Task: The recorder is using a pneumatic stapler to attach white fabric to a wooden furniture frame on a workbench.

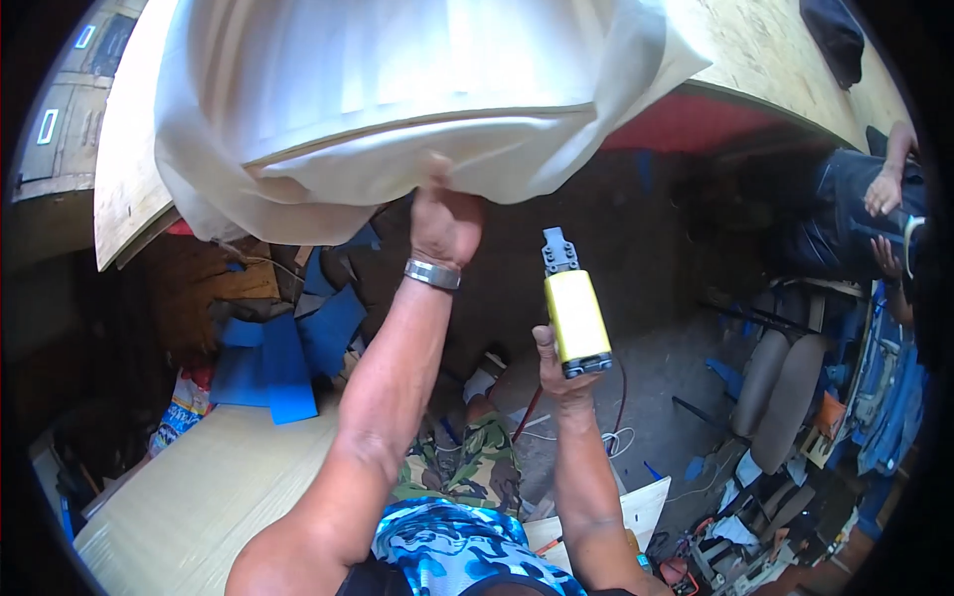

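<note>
A sheet of cream upholstery material (542, 164) drapes over a wide panel (417, 70) with a curved board edge, on the wooden table ahead of me. My left hand (447, 226) reaches up to the loose front edge of the material and grips it; the fingertips are partly hidden in the folds. In my right hand (568, 382) is a yellow and grey staple gun (578, 316), held by its lower end with the nose upward. The gun is below and to the right of the material, apart from it. A dark red hose (623, 392) hangs beside the right hand.
Blue offcuts (283, 368) are piled left, by a pale board (219, 477). The plywood tabletop (770, 65) extends right. Another person's hand (882, 191) is at the far right. Below lie grey-brown padded pieces (785, 397), scraps and tools. A white cord (618, 437) lies on the floor.
</note>
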The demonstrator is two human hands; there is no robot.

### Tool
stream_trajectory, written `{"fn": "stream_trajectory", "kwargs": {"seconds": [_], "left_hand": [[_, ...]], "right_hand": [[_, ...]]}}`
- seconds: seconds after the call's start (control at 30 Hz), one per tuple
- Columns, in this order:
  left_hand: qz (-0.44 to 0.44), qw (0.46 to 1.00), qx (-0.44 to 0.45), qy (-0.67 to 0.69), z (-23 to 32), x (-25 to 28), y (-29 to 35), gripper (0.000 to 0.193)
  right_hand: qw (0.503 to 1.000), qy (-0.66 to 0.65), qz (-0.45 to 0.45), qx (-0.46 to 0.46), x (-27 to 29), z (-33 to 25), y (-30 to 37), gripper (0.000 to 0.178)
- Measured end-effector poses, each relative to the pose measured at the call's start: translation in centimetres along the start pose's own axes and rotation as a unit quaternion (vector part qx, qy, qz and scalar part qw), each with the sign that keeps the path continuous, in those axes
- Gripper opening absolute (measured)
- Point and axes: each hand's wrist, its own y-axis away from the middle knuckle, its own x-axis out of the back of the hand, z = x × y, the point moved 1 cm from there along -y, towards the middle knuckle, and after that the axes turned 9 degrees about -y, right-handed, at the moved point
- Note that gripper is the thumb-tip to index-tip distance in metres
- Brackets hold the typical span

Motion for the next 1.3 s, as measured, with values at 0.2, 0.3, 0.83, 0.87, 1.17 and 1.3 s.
{"fn": "stream_trajectory", "kwargs": {"seconds": [0.2, 0.3, 0.83, 0.87, 1.17, 1.3], "left_hand": [[0.103, 0.993, 0.010, 0.050, 4.0, -3.2, 0.7, 0.099], [0.030, 0.995, 0.098, 0.010, 4.3, -3.6, 1.4, 0.073], [-0.003, 0.616, -0.263, -0.742, -4.1, 6.1, -2.9, 0.037], [0.024, 0.576, -0.322, -0.751, -4.1, 5.5, -3.0, 0.029], [0.037, 0.812, -0.214, -0.542, -4.0, 6.6, -5.8, 0.033], [0.033, 0.818, -0.239, -0.523, -5.3, 7.6, -7.2, 0.032]], "right_hand": [[0.999, -0.047, 0.023, 0.015, 0.0, -1.5, -0.2, 0.040], [0.998, -0.058, 0.011, -0.001, 0.3, -1.9, -0.2, 0.040], [0.998, -0.043, -0.025, 0.048, -0.8, -2.9, -5.1, 0.046], [0.997, -0.038, -0.024, 0.063, -0.8, -3.6, -5.8, 0.045], [0.993, -0.045, 0.026, 0.109, -3.7, -3.2, -8.8, 0.036], [0.989, -0.016, 0.061, 0.132, -4.2, -1.7, -9.5, 0.032]]}}
